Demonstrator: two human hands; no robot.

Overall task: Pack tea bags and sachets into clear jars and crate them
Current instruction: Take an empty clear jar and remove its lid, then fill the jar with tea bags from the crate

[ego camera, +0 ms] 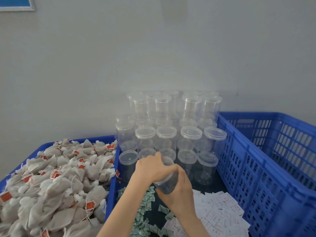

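Observation:
I hold one clear plastic jar [166,184] tilted above the dark table. My left hand [152,167] grips its lid end, fingers curled over the top. My right hand [177,192] wraps around the jar's body from the right. Behind it stands a stack of several empty lidded clear jars [169,134] in tiers against the wall. A blue tray [112,185] at the left is heaped with grey tea bags [54,185] that carry red tags. Small green sachets [147,214] and white sachets [217,212] lie loose under my forearms.
A tall blue slotted crate [266,168] stands at the right, its inside mostly out of sight. A plain grey wall closes off the back. A framed blue picture [16,4] shows at the top left corner.

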